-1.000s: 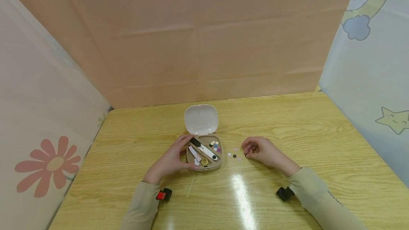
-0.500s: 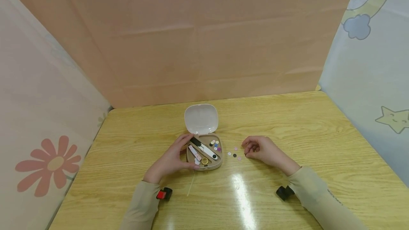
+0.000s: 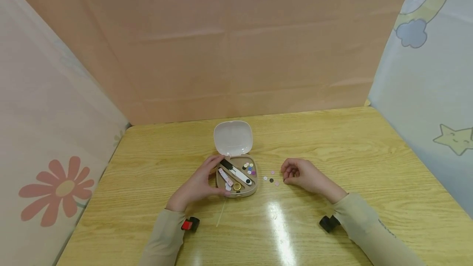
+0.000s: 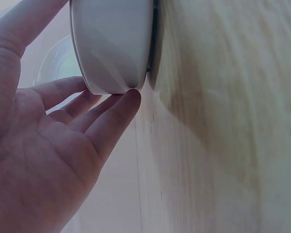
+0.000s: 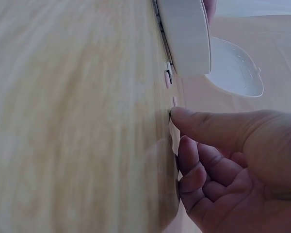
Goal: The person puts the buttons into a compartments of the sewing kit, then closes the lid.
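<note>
An open beige case (image 3: 240, 194) stands on the table with its lid raised. My left hand (image 3: 197, 182) grips its left side, fingers at the back and thumb at the front corner. In it lie a black-and-white slim tool (image 3: 236, 172), a white strip with reddish marks (image 3: 225, 177), a round gold piece (image 3: 237, 186) and several small buttons (image 3: 249, 168). To the right, my right hand (image 3: 304, 175) rests on the table, its fingers curled in. The straight thumb touches a small dark button (image 5: 170, 115) on the table, with the index finger apart from it.
Between case and right hand lie several loose buttons, among them a black one (image 3: 271, 180), a white one (image 3: 265, 178) and a pink one (image 3: 272, 172). A thin pale strip (image 3: 220, 213) lies in front of the case. A pinkish-brown backdrop (image 3: 229, 52) rises behind the table.
</note>
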A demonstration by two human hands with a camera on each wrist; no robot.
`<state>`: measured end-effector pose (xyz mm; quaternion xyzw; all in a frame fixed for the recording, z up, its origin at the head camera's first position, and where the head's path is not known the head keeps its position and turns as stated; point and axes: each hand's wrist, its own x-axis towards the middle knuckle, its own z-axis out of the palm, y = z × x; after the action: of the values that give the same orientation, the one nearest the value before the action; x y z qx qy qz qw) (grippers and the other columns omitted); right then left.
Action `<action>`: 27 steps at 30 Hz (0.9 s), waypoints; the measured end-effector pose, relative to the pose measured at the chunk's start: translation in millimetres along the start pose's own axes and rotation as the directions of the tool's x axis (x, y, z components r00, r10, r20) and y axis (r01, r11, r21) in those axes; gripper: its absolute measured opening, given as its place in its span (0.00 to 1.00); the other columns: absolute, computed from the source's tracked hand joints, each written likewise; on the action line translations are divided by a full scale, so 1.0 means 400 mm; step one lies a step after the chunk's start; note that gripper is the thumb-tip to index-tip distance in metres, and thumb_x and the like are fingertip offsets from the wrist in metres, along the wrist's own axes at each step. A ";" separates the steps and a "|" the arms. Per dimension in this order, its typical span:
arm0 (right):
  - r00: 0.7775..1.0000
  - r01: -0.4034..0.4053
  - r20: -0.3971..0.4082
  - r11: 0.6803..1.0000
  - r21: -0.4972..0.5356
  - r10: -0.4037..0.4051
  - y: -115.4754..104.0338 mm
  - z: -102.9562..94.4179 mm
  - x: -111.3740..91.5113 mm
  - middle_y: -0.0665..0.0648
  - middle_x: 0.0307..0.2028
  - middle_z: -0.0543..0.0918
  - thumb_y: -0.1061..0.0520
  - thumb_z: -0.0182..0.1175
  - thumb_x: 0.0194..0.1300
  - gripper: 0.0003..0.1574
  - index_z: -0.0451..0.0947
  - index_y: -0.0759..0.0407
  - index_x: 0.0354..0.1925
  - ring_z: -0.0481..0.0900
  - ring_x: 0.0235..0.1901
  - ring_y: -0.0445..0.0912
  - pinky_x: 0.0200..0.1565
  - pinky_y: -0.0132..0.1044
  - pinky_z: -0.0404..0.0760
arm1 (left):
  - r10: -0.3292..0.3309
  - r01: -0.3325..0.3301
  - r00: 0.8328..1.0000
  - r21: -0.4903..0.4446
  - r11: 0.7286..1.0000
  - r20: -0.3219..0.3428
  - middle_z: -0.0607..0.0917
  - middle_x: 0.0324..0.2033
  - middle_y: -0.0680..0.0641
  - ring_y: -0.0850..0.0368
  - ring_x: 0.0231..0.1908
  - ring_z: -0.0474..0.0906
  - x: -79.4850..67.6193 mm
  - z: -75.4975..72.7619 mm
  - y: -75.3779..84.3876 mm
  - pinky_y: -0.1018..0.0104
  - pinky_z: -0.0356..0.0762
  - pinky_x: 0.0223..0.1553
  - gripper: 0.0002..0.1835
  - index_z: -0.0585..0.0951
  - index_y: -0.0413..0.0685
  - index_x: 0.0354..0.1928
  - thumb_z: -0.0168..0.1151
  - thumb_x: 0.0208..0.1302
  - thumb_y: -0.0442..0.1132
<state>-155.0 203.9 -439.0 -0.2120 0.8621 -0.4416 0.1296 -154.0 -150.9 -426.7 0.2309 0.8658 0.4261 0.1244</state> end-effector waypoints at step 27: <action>1.000 0.010 0.013 0.998 0.060 -0.011 -0.008 -0.003 -0.009 0.55 0.33 0.79 0.68 0.63 0.60 0.11 0.76 0.64 0.42 0.77 0.34 0.47 0.35 0.34 0.79 | 0.004 -0.004 1.000 -0.018 1.000 0.001 0.59 0.67 0.58 0.58 0.66 0.57 0.003 0.002 -0.012 0.57 0.61 0.64 0.57 0.58 0.53 0.73 0.79 0.40 0.53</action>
<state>-151.6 204.8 -435.6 -0.2157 0.8465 -0.4663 0.1394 -156.3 -152.2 -431.3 0.2318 0.8614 0.4340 0.1261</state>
